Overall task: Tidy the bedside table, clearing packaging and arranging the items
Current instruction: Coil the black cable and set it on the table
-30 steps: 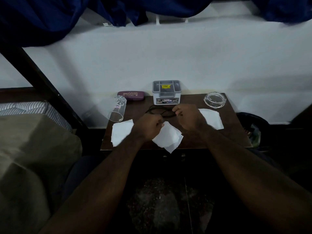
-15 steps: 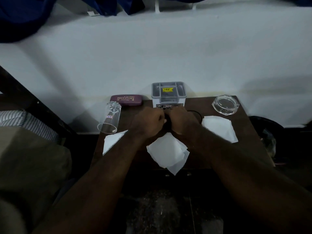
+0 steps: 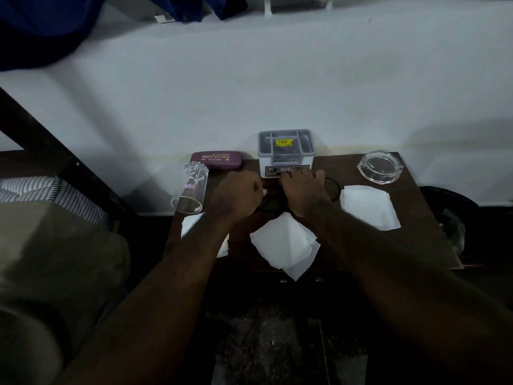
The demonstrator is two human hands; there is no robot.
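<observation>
My left hand point(image 3: 238, 194) and right hand point(image 3: 302, 194) grip the black cord point(image 3: 334, 187); my left forearm, swinging, could knock the glass point(image 3: 190, 191) off the surface point(image 3: 416, 218).

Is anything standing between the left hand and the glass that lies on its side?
Nothing visible does. The glass lies at the table's left edge, directly left of the left hand, which grips a black cord, with only bare table between them.
</observation>
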